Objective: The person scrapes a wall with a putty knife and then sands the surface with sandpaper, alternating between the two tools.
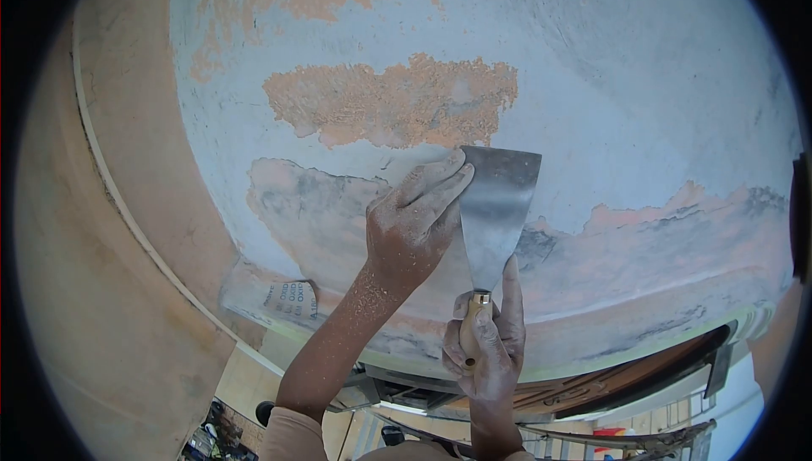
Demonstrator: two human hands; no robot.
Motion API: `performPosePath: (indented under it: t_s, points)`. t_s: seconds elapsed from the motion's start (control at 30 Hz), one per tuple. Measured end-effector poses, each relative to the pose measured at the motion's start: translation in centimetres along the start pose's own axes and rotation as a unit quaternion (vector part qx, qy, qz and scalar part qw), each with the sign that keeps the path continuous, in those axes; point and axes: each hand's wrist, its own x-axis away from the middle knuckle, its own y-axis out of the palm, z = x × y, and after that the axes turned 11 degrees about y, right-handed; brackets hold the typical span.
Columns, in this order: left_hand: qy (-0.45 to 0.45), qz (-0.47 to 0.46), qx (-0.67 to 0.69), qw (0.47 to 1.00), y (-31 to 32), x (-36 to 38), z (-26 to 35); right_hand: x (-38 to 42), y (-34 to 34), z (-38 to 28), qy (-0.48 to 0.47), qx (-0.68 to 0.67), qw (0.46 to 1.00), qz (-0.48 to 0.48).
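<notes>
My right hand [491, 347] is wrapped round the wooden handle of a wide scraper [501, 199], its index finger stretched along the lower blade. The metal blade points up, broad edge toward the wall [626, 106]. My left hand [414, 220] is dusty, with fingers extended; its fingertips are right at the blade's upper left corner. Above the blade lies a rough orange-brown patch [389, 101] where the pale blue paint is gone. Below and left, a greyish bare patch [313, 203] shows beside my left hand.
A piece of printed sandpaper [292, 299] rests on the lower left ledge. Beneath the wall is a carved brown wooden piece [617, 381] with a curved top. A pale strip [106, 173] runs down the left side. Assorted items [216, 436] lie on the floor at lower left.
</notes>
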Motion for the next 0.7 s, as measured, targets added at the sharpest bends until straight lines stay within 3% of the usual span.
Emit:
performPosePath:
  t_s: [0.7]
  points:
    - [0.006,-0.016,0.01,1.0,0.2,0.1,0.0,-0.1,0.3,-0.6,-0.007,0.025,0.999,0.019]
